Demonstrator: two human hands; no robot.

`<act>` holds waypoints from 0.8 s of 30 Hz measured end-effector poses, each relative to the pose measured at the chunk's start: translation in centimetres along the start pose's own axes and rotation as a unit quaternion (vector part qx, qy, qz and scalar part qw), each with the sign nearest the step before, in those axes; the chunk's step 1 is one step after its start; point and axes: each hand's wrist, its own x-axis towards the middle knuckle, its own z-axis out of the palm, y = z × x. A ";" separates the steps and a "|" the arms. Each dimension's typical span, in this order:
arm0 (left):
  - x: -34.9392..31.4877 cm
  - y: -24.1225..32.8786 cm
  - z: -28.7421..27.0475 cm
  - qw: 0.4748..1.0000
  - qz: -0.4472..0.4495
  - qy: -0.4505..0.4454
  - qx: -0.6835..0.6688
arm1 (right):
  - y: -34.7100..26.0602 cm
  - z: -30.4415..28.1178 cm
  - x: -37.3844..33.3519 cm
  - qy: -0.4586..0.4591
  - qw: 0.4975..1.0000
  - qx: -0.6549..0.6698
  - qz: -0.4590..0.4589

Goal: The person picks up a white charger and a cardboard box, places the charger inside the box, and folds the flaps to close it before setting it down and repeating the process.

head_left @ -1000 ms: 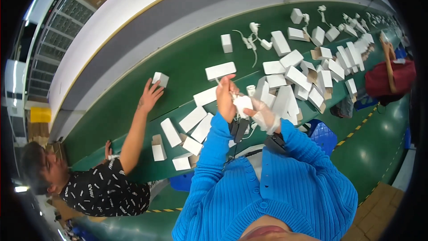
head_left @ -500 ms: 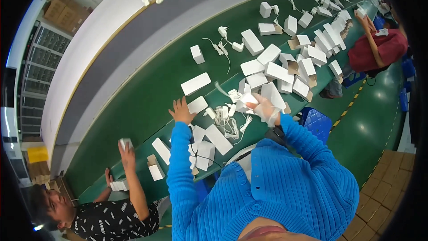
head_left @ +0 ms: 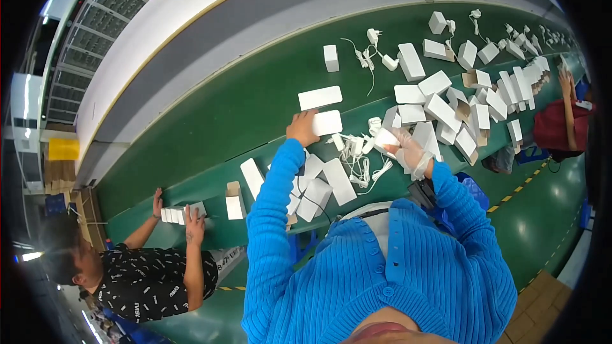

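My left hand [head_left: 303, 129] is closed at the left end of a flat white box [head_left: 327, 122] lying on the green table; the fingertips are partly hidden at its edge. My right hand [head_left: 410, 153], in a thin clear glove, grips a small white box [head_left: 385, 141], its thumb resting on the near face. Just behind that box stands a white plug adapter [head_left: 374, 125]. Between my hands lies a heap of white chargers with coiled cables [head_left: 354, 150]. Another long white box [head_left: 320, 97] lies just beyond my left hand.
Many white cartons [head_left: 442, 109], some with open flaps, crowd the right side. More boxes [head_left: 313, 197] lie close to my body. A co-worker at left handles a row of small boxes [head_left: 173, 215]. Another person [head_left: 561, 124] works at far right. A grey partition [head_left: 255, 22] borders the table.
My left hand has gone from spread fingers beside the flat box to closing at its end. My right hand still holds the small box. The left co-worker's raised hand has come down to the row.
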 end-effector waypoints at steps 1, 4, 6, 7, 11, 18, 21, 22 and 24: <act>-0.3 -0.3 -0.2 1.000 -0.001 0.001 0.000 | -0.2 -0.2 0.2 -0.001 1.000 0.000 -0.002; -2.0 -1.3 -0.4 0.952 0.053 0.003 -0.300 | -1.5 -0.4 0.2 0.051 0.996 0.068 -0.002; -3.0 -1.8 -0.2 0.926 0.063 -0.011 -0.372 | -3.9 -0.6 -0.2 0.063 0.996 0.061 -0.018; -3.4 -2.1 0.1 0.893 0.076 -0.034 -0.443 | -5.4 -0.7 -0.6 0.079 0.995 0.056 -0.025; -4.6 0.0 0.7 0.829 0.108 -0.085 -0.542 | -7.3 0.4 -1.2 0.087 0.993 -0.014 -0.084; -5.7 5.2 -0.8 0.835 0.157 -0.151 -0.506 | -10.2 -0.8 1.5 -0.097 0.970 -0.151 -0.166; -6.6 6.8 -0.6 0.852 0.175 -0.138 -0.474 | -11.3 -0.6 1.8 -0.154 0.923 -0.293 -0.199; -6.7 7.3 -0.7 0.852 0.168 -0.122 -0.480 | -11.7 0.1 1.8 -0.143 0.903 -0.360 -0.187; -7.1 7.7 -0.8 0.852 0.152 -0.086 -0.493 | -12.3 1.1 1.7 -0.123 0.847 -0.490 -0.162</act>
